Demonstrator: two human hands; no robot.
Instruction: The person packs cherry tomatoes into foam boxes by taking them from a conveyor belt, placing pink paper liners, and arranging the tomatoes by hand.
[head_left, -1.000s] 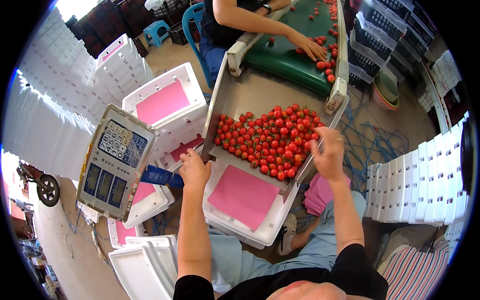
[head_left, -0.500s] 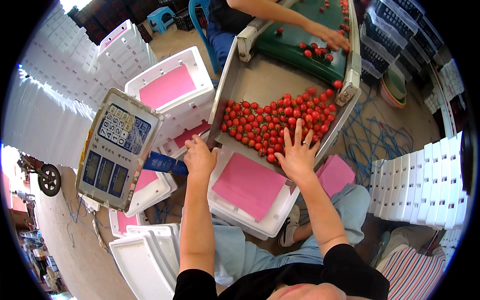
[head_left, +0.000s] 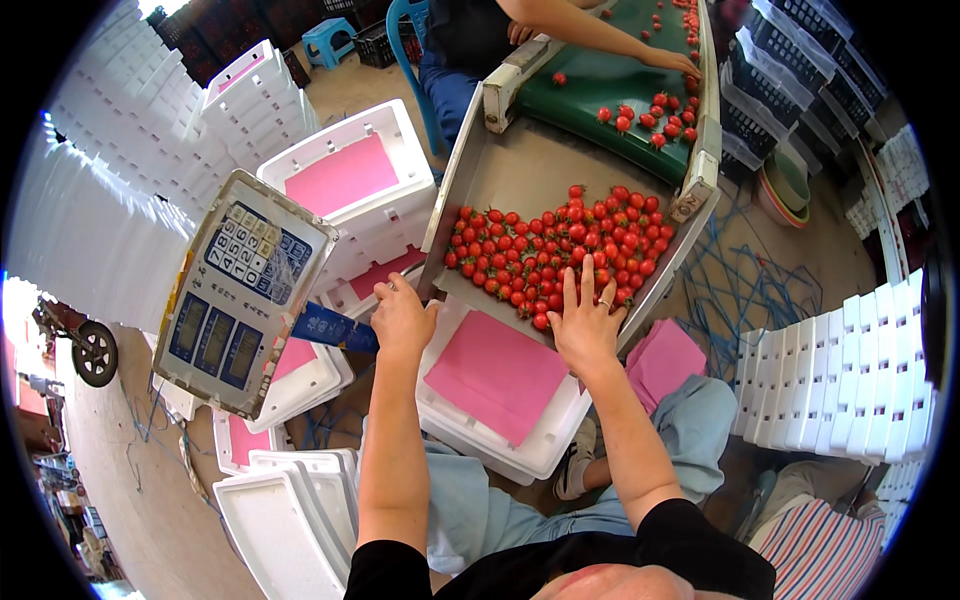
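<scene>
A metal tray [head_left: 520, 160] holds a heap of red cherry tomatoes [head_left: 555, 250]. My right hand [head_left: 585, 318] lies with spread fingers on the heap's near edge. My left hand [head_left: 400, 308] is curled at the tray's lower left corner; what its fingers grip is hidden. Beside it stand a scale display [head_left: 236, 300] and a blue post [head_left: 330, 328]. Below the tray, a white foam box [head_left: 540, 450] holds a pink sheet [head_left: 490, 375].
A co-worker's hand [head_left: 678, 62] reaches onto a green conveyor [head_left: 590, 105]. Stacked white boxes [head_left: 355, 160], black crates [head_left: 760, 90], lids [head_left: 265, 525], pink sheets [head_left: 660, 355] and tangled blue straps [head_left: 745, 280] surround me. Another person's striped clothing [head_left: 815, 545] shows lower right.
My right hand has moved left from the tray's side onto the tomatoes and spread its fingers. More tomatoes sit at the conveyor's near end; the co-worker's hand has shifted right.
</scene>
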